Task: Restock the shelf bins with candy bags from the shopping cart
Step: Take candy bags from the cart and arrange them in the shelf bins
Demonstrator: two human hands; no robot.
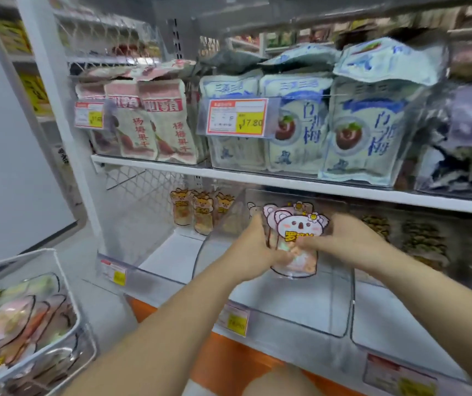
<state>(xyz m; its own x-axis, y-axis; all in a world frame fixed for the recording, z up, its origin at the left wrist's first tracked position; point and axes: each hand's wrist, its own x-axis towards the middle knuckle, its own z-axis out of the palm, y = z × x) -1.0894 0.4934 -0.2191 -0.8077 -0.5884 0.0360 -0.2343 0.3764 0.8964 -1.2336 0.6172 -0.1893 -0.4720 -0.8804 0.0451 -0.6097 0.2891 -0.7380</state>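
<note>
Koala candy bag [297, 228] stands upright between both hands, long axis vertical, inside the clear shelf bin [346, 307]. Left hand [253, 247] and right hand [349, 241] pinch its lower sides, equally near; bin floor lies just below the fingers.

We look forward and down from head height, close to the shelf [286, 182], along both forearms.

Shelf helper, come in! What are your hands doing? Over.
Left hand and right hand grip koala candy bag, upright in clear bin. More bags in cart. Nothing blocking.
</note>
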